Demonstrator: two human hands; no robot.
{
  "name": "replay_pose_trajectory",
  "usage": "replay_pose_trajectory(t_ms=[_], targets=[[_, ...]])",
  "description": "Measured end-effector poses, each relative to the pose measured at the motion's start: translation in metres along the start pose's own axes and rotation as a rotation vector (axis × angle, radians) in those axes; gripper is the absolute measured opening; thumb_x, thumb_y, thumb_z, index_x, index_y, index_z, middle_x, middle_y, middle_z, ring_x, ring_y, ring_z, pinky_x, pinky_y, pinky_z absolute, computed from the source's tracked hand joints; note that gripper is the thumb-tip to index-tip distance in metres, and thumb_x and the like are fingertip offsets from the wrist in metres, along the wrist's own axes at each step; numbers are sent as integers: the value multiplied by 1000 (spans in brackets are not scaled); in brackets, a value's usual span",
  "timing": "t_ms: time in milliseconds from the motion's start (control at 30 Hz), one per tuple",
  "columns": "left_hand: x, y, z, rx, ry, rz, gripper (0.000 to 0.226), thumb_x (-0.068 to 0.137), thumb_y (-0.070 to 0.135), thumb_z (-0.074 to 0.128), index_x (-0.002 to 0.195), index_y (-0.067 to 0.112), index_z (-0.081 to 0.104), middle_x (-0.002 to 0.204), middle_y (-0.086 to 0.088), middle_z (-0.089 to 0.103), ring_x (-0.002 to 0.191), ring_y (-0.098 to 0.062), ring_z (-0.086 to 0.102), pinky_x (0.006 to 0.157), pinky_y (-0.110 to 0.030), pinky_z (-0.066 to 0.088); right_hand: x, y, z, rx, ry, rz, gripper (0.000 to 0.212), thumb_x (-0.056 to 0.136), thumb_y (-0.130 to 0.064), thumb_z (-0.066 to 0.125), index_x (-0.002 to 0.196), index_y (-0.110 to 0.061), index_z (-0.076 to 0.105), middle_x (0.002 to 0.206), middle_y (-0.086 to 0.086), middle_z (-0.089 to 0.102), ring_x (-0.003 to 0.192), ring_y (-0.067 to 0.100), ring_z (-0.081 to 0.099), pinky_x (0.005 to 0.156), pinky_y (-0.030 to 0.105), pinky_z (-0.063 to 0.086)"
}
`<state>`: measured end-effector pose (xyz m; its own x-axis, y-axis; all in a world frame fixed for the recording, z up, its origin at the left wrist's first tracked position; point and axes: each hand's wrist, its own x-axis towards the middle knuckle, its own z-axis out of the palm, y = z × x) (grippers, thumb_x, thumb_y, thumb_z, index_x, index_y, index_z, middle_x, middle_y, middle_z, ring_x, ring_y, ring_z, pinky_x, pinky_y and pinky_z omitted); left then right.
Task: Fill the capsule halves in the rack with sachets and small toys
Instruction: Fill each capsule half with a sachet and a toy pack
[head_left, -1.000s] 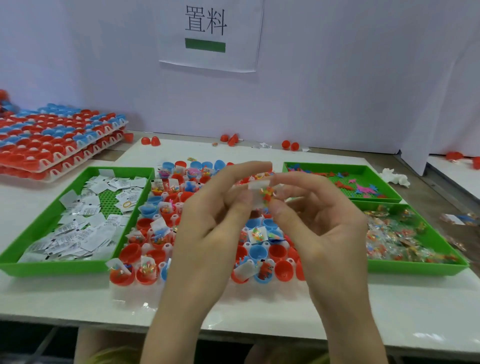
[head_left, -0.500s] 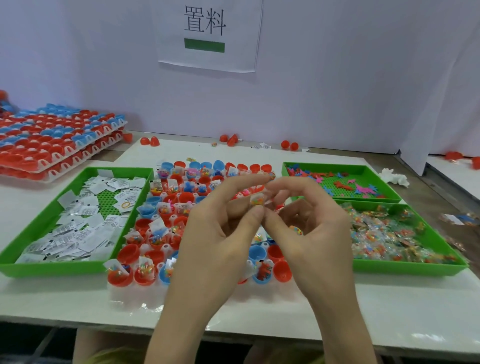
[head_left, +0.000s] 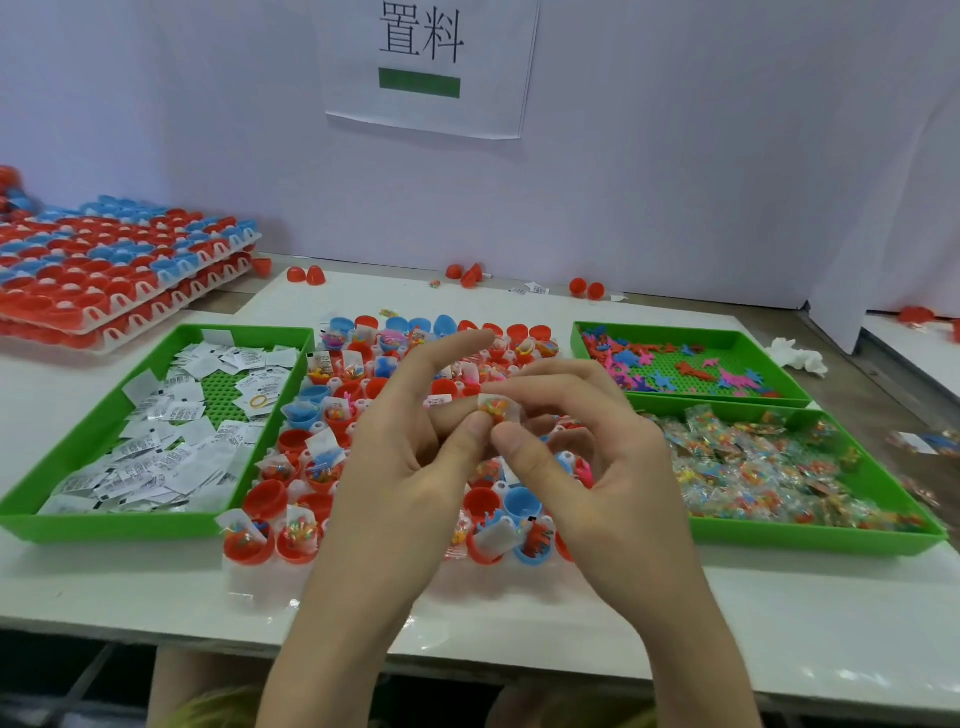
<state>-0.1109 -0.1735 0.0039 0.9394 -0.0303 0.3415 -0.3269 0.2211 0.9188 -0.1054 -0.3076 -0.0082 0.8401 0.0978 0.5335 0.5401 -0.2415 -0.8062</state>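
Both forearms run off the lower edge, and the hands are raised close to the camera above the table (head_left: 130, 587), covering the middle of the rack (head_left: 244, 577) so that many of its cups cannot be seen. The left hand (head_left: 410, 467) and the right hand (head_left: 613, 467) meet at their fingertips, thumbs and curled fingers pinching one small clear sachet (head_left: 496, 408) of coloured bits. What the bits are is too small to tell. The left forefinger sticks up straight. Around the hands, red and blue capsule halves (head_left: 265, 499) stand open side up in the rack, some empty, some with a sachet or toy poking out. Left of the rack a green tray (head_left: 104, 525) holds white sachets (head_left: 156, 457) whose black print is too fine to read. To the right a near tray (head_left: 810, 538) is heaped with clear packets (head_left: 753, 467) of small coloured toys, and behind it a second tray (head_left: 675, 330) carries flat pink, blue and red toy shapes (head_left: 691, 369). Farther left, stacked racks (head_left: 104, 270) of capsule halves are cut off by the edge. On the back wall a paper sign (head_left: 431, 67) reads "置料" above a green bar.
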Motion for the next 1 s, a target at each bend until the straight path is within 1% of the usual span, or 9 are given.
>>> replay_pose_trajectory(t_ms=[67, 133, 267, 400, 567, 667, 733, 867, 1000], targets=[[0, 0, -2, -15, -10, 29, 39, 77, 24, 61, 115, 17, 66, 92, 10, 75, 93, -10, 72, 73, -13, 53, 0, 0, 2, 0, 51, -26, 18, 87, -22, 72, 102, -30, 75, 111, -10, 62, 111, 19, 62, 81, 35, 56], [-1, 0, -2, -23, -13, 40, 36, 75, 26, 62, 111, 22, 66, 89, 15, 75, 91, -6, 72, 73, -12, 53, 0, 0, 2, 8, 87, -48, 16, 85, -19, 73, 99, -28, 75, 109, -8, 65, 111, 18, 63, 80, 34, 56], [-2, 1, -7, -26, 2, 32, 23, 77, 27, 79, 97, 35, 72, 88, 15, 75, 90, -7, 72, 71, -14, 54, 0, -2, 2, 48, 123, -62, 18, 83, -15, 75, 95, -28, 75, 106, -8, 67, 110, 21, 64, 76, 25, 53], [-2, 0, -12, -22, 10, 36, 20, 73, 29, 75, 85, 45, 73, 85, 14, 74, 89, -7, 71, 72, -15, 54, -1, -3, 3, 70, 110, -71, 25, 83, -8, 76, 94, -30, 75, 105, -5, 67, 109, 22, 64, 75, 23, 52], [-1, 1, -17, 15, -15, 72, 18, 63, 44, 73, 81, 47, 73, 83, 19, 72, 90, -7, 69, 75, -17, 54, -1, -4, 6, 77, 90, -49, 24, 82, -12, 77, 97, -30, 72, 105, -4, 67, 99, 22, 66, 72, 24, 50], [0, -2, -20, 7, 37, 64, 17, 66, 39, 77, 82, 42, 74, 86, 12, 72, 95, -16, 69, 80, -24, 52, -2, -6, 5, 88, 38, -23, 31, 81, -16, 76, 106, -34, 69, 104, -4, 68, 93, 21, 67, 74, 23, 53], [-1, -4, -23, -54, 82, 28, 21, 64, 37, 80, 84, 36, 75, 81, 5, 74, 89, -18, 72, 75, -23, 54, 0, -4, 0, 78, 26, -7, 30, 83, -16, 74, 108, -32, 69, 102, -6, 68, 92, 18, 67, 75, 22, 55], [-1, -2, -28, -71, 109, 5, 23, 64, 29, 84, 85, 33, 74, 74, 4, 72, 83, -18, 73, 71, -20, 54, 18, 18, -30, -54, 215, 63, 22, 90, -11, 70, 102, -29, 73, 101, -12, 73, 92, 8, 68, 76, 17, 55], [-2, -1, -28, -65, 115, 12, 19, 65, 35, 78, 84, 35, 74, 71, 7, 71, 79, -13, 72, 72, -16, 53, 63, 61, -74, -270, 337, 295, 21, 94, -12, 64, 104, -28, 73, 103, -11, 72, 100, 7, 66, 87, 25, 52]])
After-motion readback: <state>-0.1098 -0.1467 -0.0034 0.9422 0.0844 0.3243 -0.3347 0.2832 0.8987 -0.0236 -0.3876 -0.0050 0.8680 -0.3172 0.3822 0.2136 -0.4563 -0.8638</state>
